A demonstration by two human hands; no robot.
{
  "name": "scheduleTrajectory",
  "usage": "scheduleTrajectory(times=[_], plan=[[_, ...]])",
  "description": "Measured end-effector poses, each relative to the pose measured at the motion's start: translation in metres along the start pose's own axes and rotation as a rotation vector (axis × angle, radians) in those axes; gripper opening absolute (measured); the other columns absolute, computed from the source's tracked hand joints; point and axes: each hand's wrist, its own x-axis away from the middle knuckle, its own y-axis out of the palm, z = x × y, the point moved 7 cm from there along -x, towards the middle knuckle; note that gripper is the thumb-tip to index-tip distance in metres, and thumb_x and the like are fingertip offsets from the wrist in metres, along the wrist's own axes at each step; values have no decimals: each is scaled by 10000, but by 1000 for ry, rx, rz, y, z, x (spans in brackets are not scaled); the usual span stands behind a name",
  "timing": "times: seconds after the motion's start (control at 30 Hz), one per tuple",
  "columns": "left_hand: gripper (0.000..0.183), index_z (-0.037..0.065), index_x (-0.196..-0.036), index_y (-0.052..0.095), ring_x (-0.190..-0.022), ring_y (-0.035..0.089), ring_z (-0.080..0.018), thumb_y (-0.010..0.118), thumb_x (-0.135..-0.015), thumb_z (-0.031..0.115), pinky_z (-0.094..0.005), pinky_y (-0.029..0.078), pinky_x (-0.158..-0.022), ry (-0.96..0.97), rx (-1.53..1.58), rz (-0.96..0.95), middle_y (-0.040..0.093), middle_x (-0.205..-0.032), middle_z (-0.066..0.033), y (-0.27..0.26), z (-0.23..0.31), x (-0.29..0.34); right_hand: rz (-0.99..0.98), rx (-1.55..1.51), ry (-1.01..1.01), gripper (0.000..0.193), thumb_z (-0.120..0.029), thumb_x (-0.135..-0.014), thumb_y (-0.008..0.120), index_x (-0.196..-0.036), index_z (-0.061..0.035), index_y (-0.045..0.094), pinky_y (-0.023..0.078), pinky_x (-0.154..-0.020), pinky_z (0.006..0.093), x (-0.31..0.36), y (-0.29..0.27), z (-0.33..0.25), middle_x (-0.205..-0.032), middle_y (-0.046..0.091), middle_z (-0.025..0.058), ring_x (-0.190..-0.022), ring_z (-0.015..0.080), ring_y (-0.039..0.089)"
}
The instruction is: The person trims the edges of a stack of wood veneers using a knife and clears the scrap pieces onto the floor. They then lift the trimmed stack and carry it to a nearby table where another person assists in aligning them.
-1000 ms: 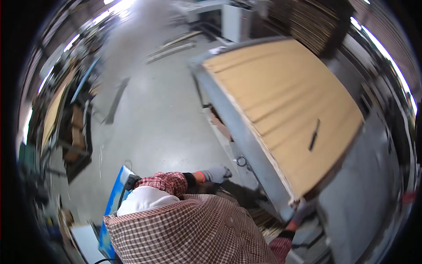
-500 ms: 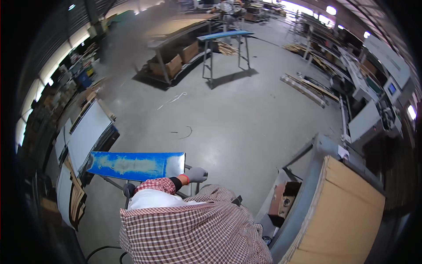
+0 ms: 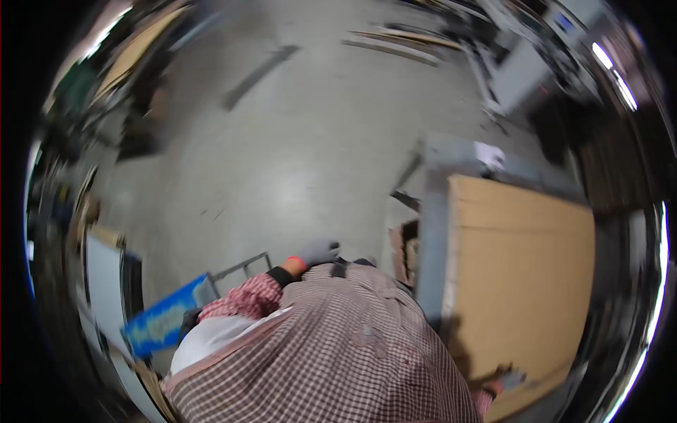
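Both hands are gloved in grey. The left hand [image 3: 319,251] hangs loosely curled in front of the checked apron, touching nothing that I can make out, and it's too blurry to tell how far the fingers are closed. The right hand [image 3: 509,381] is down at the near corner of the brown board stack [image 3: 522,282], resting on or gripping its edge; I can't say which.

The stack is the biggest thing here. It's a wide pile of flat tan sheets lying on a grey metal counter [image 3: 431,233], to the person's right. My guess is it's fibreboard or heavy card: stiff, fairly heavy as a pile, smooth-faced and so a bit slippery. The corners look like the part that would bruise. I'd take one sheet at a time by two opposite edges rather than by a single corner, since a sheet that wide would likely sag or swing.

A blue panel [image 3: 163,323] on a metal frame leans at the lower left. A small open cardboard box [image 3: 403,248] sits under the counter's edge.
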Motion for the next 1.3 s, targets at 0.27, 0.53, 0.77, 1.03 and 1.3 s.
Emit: scheduleTrajectory(times=[0.27, 0.53, 0.77, 1.03, 1.3], plan=[[380, -3, -1130, 631, -977, 637, -355, 547, -869, 260, -402, 490, -872, 8, 61, -241, 662, -1070, -210, -11, 107, -99, -329, -211, -63, 397, 11, -880, 524, -1262, -51, 436, 430, -471, 231, 42, 273, -101, -739, 474, 24, -548, 94, 476], [261, 100, -945, 672, -812, 645, -365, 547, -858, 313, -438, 511, -752, 184, 20, -136, 670, -867, -170, -59, 77, -179, -605, -443, 209, 533, -372, -983, 494, -1305, 43, 404, 346, -500, 181, 161, 476, -74, -691, 459, -14, -589, 55, 432], [388, 42, -1075, 640, -821, 656, -339, 494, -915, 363, -419, 512, -757, 281, 10, -118, 682, -927, -170, -172, 56, -259, -936, -391, 338, 262, -290, -946, 567, -1009, -39, 527, 375, -507, 209, 313, 654, -37, -694, 478, -20, -571, 68, 448], [519, -5, -1228, 544, -1018, 589, -165, 521, -947, 430, -303, 457, -902, 266, 1113, 150, 631, -1110, -105, -393, 63, -306, -1561, 201, 593, 227, -212, -912, 623, -984, -66, 465, 407, -515, 225, 500, 848, -44, -719, 482, -3, -563, 81, 466], [398, 39, -895, 647, -658, 561, -104, 559, -904, 427, -289, 437, -621, 11, 1160, 647, 608, -708, 12, -482, -9, -279, -2185, 608, 249, 227, -156, -862, 658, -1011, -39, 534, 401, -531, 228, 597, 949, -29, -768, 504, -9, -608, 60, 473]])
